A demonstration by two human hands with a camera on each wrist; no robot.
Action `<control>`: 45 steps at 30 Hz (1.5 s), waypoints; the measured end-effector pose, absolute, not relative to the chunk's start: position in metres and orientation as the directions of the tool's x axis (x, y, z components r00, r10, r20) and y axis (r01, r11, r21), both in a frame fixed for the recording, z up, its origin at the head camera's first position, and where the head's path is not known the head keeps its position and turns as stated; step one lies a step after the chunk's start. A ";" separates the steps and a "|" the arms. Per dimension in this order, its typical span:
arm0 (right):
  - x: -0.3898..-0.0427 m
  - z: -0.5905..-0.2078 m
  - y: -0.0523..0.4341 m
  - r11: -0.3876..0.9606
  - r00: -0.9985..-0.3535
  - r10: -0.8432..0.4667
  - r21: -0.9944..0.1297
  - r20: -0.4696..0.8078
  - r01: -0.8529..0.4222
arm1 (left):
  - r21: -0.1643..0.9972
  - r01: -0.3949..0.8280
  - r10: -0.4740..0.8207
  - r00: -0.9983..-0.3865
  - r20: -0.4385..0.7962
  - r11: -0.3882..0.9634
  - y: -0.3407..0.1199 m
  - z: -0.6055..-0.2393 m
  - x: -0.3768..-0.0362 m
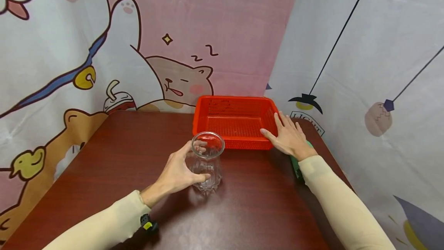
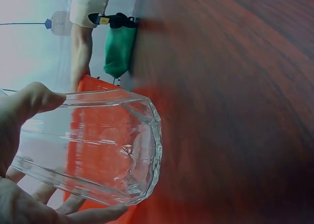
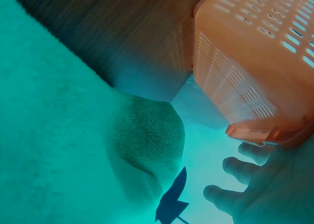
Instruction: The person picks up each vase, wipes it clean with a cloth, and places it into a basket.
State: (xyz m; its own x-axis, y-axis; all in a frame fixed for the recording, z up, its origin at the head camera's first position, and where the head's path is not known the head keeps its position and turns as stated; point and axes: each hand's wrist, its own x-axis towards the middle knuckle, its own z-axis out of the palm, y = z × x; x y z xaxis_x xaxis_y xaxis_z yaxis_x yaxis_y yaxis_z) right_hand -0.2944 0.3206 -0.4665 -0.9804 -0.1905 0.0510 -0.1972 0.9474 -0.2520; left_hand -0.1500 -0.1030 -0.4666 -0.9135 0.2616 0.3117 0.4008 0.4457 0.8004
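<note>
My left hand [image 1: 180,173] grips a clear glass vase [image 1: 209,165], thumb on the near side and fingers around the far side. The vase stands upright in the head view, its round rim uppermost and its faceted base low over the table. In the left wrist view the vase [image 2: 108,145] lies sideways across the picture, with thumb and fingers on opposite walls. My right hand [image 1: 288,136] is at the right rim of a red plastic basket [image 1: 227,142], fingers spread and fairly straight, thumb over the near right corner. Perforated walls of the basket [image 3: 245,52] fill the upper right of the right wrist view.
A green cloth [image 3: 149,130] with a rough texture hangs at the table's right edge, partly hidden by the right forearm in the head view. The brown wooden table [image 1: 138,146] meets a cartoon-printed fabric backdrop [image 1: 239,30] behind and at the sides.
</note>
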 end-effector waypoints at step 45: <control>-0.295 -0.468 0.319 0.947 -0.982 -0.187 -0.260 0.038 -0.190 | 0.730 0.404 0.222 -0.915 0.338 0.551 -0.115 -0.339 -0.214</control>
